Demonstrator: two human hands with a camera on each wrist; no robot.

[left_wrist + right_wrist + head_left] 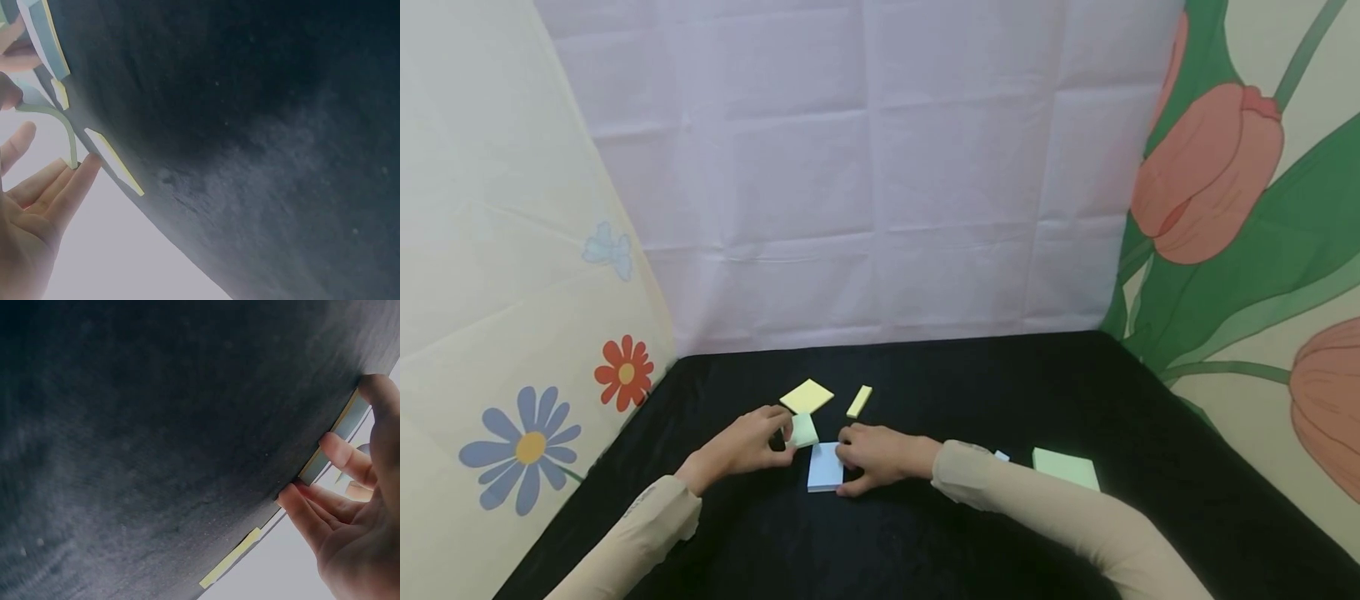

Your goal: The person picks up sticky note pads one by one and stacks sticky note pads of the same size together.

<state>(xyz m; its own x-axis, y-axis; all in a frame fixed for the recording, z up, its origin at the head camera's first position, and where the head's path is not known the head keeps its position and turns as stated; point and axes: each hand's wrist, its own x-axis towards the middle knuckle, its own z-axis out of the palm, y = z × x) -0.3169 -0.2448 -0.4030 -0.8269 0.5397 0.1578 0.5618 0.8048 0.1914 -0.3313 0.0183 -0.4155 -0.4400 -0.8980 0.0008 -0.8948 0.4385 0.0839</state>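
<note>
My left hand [756, 442] pinches a small pale green sticky note pad [803, 429] between thumb and fingers, raised off the cloth. In the left wrist view this green pad [67, 131] bows in a curve. Just to the right, a light blue sticky note pad [825, 468] lies flat. My right hand [880, 457] holds it along its right side, thumb at the near corner and fingers toward the far end. The right wrist view shows the fingertips [331, 444] against the edge of the blue pad [337, 434].
Beyond the hands lie a yellow square pad [807, 396] and a narrow yellow pad [859, 402]. A larger green pad [1066, 468] and a small blue piece [1002, 456] are partly behind the right sleeve. Black cloth [955, 383] covers the table; a white curtain [880, 183] hangs behind.
</note>
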